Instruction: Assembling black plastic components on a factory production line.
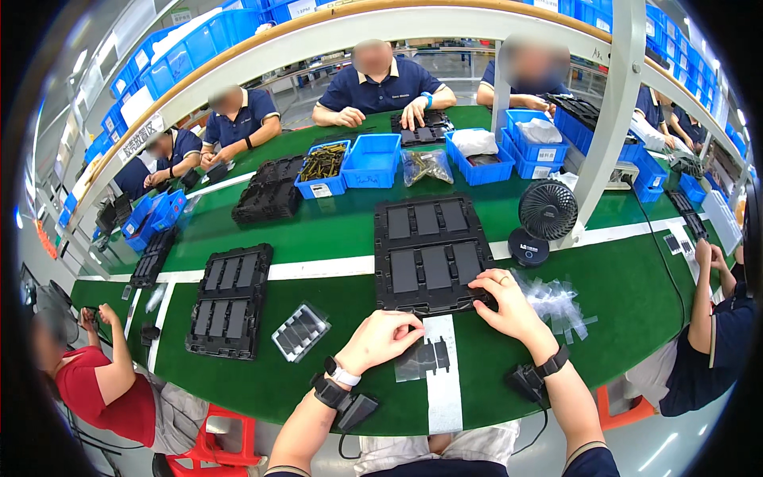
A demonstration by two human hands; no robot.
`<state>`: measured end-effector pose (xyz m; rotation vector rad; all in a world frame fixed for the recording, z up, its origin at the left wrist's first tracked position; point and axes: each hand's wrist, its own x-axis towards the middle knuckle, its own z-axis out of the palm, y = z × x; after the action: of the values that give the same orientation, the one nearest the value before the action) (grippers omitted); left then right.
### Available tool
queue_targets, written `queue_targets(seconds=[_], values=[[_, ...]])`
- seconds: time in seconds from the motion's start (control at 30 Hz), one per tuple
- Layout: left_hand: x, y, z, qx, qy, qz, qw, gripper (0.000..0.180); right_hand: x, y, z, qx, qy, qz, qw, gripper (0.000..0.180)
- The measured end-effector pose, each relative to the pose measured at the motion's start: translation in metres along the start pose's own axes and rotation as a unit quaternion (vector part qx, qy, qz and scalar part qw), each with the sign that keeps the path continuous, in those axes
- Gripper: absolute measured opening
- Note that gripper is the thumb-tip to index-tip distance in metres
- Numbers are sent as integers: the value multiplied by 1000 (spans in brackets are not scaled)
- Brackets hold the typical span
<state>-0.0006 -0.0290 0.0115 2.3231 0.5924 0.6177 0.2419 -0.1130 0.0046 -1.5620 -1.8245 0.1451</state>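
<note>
Resting spread-fingered right hand (pixel 513 308) on black rectangular plastic tray (pixel 429 241), near right — pinching left hand (pixel 380 338) closed, contents unclear.

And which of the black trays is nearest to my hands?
The tray beside the black fan: your right hand is at its near right corner, while the other trays lie farther off.

Green bench (pixel 628 278). Left hand (pixel 385 338): fingertips drawn together, just beside a clear sheet (pixel 408 366) with black strips (pixel 431 358), which lies partly over a white band (pixel 443 407). Right hand (pixel 509 306): thumb and fingers apart, touching near right corner of black tray (pixel 417 304). Tray bears six dark panels (pixel 436 268). Black fan (pixel 548 211) stands right of tray; clear film pieces (pixel 556 304) strewn beside right hand.
</note>
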Motion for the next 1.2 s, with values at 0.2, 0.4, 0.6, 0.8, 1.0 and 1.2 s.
queue_targets(seconds=[0.2,0.4,0.6,0.8,1.0,1.2], values=[[-2,1,-1,4,1,-12,1000,8,-1,1,0,-3,-3,5,1000,30],[-1,7,-4,-5,-43,-17,999,19,0,-4,-3,-4,-13,12,1000,30],[-3,1,-2,-1,-115,-30,993,31,0,0,0,3,-10,4,1000,30],[-4,-2,2,12,-97,-22,995,36,0,-2,-2,8,-14,13,1000,30],[-4,4,3,10,-100,-19,995,43,-3,0,0,-7,-3,-5,1000,30],[-4,-2,6,-11,-101,-24,995,41,-2,1,1,2,-5,2,1000,30]])
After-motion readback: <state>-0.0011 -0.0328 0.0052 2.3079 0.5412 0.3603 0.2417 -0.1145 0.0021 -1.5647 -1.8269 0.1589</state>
